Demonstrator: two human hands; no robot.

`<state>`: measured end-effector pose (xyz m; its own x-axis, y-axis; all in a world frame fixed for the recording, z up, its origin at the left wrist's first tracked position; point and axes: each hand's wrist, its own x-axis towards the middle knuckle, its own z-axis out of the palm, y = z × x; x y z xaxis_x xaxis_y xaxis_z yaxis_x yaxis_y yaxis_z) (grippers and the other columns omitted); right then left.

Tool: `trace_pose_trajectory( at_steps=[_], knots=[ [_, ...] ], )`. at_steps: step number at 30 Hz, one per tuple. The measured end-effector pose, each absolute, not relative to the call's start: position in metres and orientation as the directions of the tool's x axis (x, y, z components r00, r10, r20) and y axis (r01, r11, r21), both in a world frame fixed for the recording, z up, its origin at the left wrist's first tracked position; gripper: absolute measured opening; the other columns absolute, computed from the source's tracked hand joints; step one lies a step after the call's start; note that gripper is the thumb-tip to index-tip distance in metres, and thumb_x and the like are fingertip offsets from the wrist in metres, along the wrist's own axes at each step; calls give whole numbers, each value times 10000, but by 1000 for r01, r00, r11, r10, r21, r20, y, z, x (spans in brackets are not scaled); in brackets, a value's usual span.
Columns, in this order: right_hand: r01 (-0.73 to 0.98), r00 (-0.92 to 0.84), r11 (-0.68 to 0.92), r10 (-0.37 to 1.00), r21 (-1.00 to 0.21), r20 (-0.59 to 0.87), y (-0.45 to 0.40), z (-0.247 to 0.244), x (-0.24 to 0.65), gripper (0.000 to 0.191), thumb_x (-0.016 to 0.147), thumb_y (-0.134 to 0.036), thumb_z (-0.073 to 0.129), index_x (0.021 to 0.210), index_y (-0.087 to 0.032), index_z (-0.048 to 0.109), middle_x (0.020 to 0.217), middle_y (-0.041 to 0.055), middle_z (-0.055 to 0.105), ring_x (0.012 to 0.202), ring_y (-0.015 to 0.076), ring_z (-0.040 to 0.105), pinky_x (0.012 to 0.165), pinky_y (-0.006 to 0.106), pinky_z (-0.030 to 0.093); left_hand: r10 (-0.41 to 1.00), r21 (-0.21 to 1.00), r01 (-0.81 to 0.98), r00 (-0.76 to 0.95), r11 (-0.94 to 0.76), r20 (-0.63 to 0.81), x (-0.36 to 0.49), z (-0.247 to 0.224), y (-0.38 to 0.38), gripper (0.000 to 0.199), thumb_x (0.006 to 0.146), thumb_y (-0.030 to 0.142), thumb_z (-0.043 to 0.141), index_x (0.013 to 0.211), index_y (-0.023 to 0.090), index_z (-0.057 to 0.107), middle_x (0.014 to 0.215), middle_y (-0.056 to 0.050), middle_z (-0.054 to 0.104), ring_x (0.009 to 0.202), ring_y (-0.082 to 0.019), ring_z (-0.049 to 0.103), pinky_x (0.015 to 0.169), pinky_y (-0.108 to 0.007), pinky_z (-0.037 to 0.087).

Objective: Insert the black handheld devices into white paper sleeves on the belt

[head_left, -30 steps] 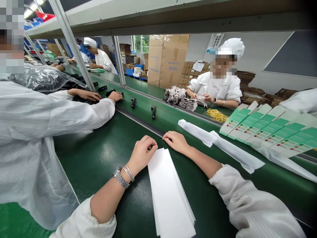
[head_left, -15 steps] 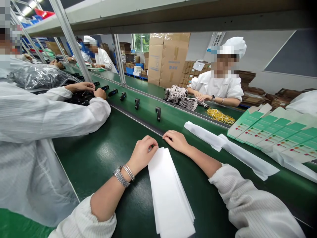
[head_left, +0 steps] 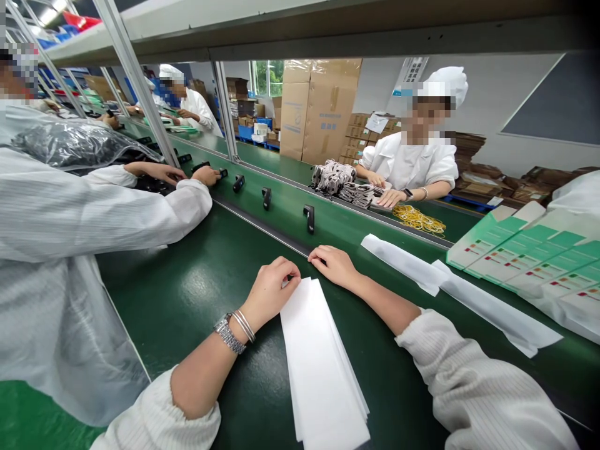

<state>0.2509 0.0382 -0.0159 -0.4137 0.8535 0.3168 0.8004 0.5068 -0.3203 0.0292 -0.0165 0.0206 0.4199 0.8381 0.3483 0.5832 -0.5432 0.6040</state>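
My left hand point(head_left: 270, 285) has its thumb and fingers bent together at the top corner of a stack of long white sleeves point(head_left: 321, 369). Whether the fingertips grip a sleeve is hidden. The stack lies slightly fanned on the green worktop in front of me. My right hand point(head_left: 335, 265) rests on the dark rail point(head_left: 276, 234) beside the belt, fingers lightly bent, thumb a little apart, nothing in it. Just beyond it on the green belt is a small black L-shaped device point(head_left: 309, 219). Two white sleeves point(head_left: 492, 306) lie end to end to its right.
Several green-and-white boxes point(head_left: 529, 253) stand on the belt at right. Across it, a co-worker point(head_left: 407, 165) handles bundled grey cords point(head_left: 332, 178) near yellow loops point(head_left: 419, 220). Another co-worker's sleeve point(head_left: 154, 212) reaches in from the left. A metal post point(head_left: 135, 81) and overhead shelf point(head_left: 281, 31) frame the line.
The black devices, the sleeves on the belt and the boxes have shifted right. The left co-worker's hand has moved right onto a device. The facing co-worker's hands have moved. My hands have stayed put.
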Motion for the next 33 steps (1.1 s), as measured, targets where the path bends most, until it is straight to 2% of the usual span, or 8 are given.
trace_pose_trajectory(
  at_steps=[15,33],
  knots=[
    [805,-411,499,859,-321,305,39,-18,248,185,957,-217,493,940,-246,674,956,16,693,959,182,616,794,291,420,834,594,588,429,-549,347,27,18,-16,132,869,145,530,796,189,631,838,-12,581,686,-124,536,655,-252,436],
    [808,-408,500,856,-311,317,43,-18,245,200,954,-204,485,944,-251,679,974,15,702,960,180,627,788,292,429,845,595,607,454,-526,284,23,15,-13,90,870,165,556,834,200,631,887,-10,603,760,-143,571,743,-281,466]
  ],
)
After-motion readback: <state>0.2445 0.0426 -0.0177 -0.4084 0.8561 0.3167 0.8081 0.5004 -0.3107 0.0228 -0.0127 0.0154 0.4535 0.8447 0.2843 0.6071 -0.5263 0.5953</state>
